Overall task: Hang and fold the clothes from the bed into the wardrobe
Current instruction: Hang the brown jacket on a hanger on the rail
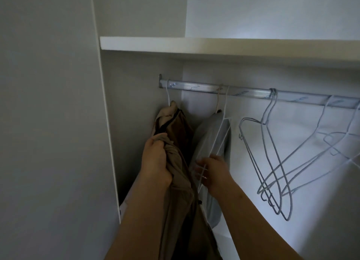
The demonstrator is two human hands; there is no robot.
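Hidden: lower ends of the tan garment (181, 127) and the grey garment (208, 140) cut off behind the forearms; right end of the rail (243, 93) runs out of view.
Hard to make out: fingers of the right hand (214, 172) blurred; empty hangers (272, 162) overlap too much for a sure count.
Left hand (155, 162): clenched on a fold of the tan garment, below the rail's left end.
Right hand: appears to grasp the lower wire of the white hanger (220, 135), below the rail's middle.
Tan garment: hangs from the rail's left end, against the wardrobe side panel (136, 123).
Grey garment: hangs just right of it, touching the white hanger.
Counts: two hands; two hung garments; at least three empty hangers, right along the rail.
Edges: shelf (214, 45) close above the rail; side panel tight beside the tan garment.
Open room: bare rail between the white hanger's hook and the empty hangers.
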